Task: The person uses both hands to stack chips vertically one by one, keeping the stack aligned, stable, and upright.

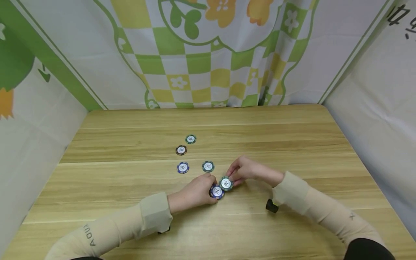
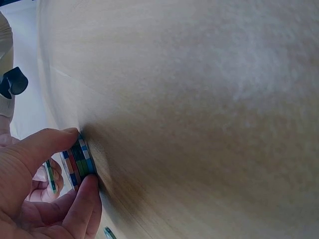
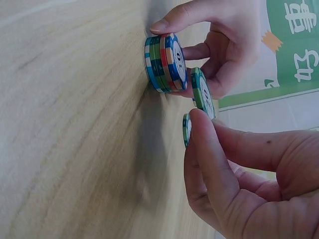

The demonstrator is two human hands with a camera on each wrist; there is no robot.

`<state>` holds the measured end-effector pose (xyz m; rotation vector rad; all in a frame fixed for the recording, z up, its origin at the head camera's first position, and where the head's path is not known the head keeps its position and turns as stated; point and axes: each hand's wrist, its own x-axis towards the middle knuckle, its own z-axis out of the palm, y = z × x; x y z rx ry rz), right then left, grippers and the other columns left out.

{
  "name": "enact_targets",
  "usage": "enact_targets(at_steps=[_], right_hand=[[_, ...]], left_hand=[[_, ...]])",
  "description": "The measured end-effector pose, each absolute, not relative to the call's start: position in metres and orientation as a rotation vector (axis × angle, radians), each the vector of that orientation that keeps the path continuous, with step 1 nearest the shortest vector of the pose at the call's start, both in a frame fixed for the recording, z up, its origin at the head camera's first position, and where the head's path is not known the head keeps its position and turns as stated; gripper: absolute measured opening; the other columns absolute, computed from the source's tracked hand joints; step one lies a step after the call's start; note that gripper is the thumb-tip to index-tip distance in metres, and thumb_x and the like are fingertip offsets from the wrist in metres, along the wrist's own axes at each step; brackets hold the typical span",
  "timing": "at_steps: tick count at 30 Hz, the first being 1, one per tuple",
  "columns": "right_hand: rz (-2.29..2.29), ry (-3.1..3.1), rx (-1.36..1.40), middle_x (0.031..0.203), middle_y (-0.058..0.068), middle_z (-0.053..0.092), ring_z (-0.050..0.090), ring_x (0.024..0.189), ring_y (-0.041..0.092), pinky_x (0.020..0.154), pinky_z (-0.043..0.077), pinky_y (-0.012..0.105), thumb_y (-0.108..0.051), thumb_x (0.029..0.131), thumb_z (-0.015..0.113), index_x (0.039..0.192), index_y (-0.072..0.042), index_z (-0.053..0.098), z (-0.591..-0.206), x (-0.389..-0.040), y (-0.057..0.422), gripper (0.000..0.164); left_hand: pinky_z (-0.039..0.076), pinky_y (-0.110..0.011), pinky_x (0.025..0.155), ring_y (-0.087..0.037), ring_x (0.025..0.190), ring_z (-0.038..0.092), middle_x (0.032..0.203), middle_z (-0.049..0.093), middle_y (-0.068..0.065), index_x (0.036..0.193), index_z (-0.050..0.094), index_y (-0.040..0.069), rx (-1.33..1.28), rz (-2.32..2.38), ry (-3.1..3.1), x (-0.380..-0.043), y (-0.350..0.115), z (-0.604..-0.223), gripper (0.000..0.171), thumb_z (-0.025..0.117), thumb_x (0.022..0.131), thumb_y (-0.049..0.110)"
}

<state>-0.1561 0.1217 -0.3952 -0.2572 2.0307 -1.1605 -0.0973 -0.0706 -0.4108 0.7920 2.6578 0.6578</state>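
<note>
My left hand (image 1: 196, 191) grips a short stack of poker chips (image 3: 162, 62) by its edge, thumb on one side and fingers on the other. On top of the stack lies a blue chip marked 10 (image 1: 217, 191); red, green and light-blue edges show beneath it in the right wrist view. With thumb and fingertips, my right hand (image 1: 247, 170) pinches a green chip marked 20 (image 1: 226, 183). That chip is held just above the stack's right side, overlapping the blue chip's edge in the head view. Its edge (image 2: 50, 175) shows behind the left hand in the left wrist view.
Beyond the hands, single chips lie flat on the wooden table (image 1: 276, 133): a green 20 (image 1: 208, 166), a blue 10 (image 1: 183, 167), a dark chip marked 100 (image 1: 181, 150) and another green one (image 1: 190, 139). A patterned cloth (image 1: 195, 72) hangs at the table's far edge.
</note>
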Motion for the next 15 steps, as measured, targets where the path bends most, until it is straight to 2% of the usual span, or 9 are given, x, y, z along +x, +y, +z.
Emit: enact_targets(at_steps=[15], right_hand=[[-1.185,1.988,-0.256,0.081,0.013,0.064,0.062,0.065,0.015,0.063,0.053,0.027,0.008,0.081,0.059,0.093,0.011,0.061,-0.4015,-0.1502,0.1144,0.013]], left_hand=[[0.044,-0.021,0.062,-0.010,0.070,0.048,0.082,0.051,0.000,0.091,0.058,0.003,0.770,0.656,2.657,-0.0976,-0.0709,-0.4112,0.037,0.078,0.064,0.018]])
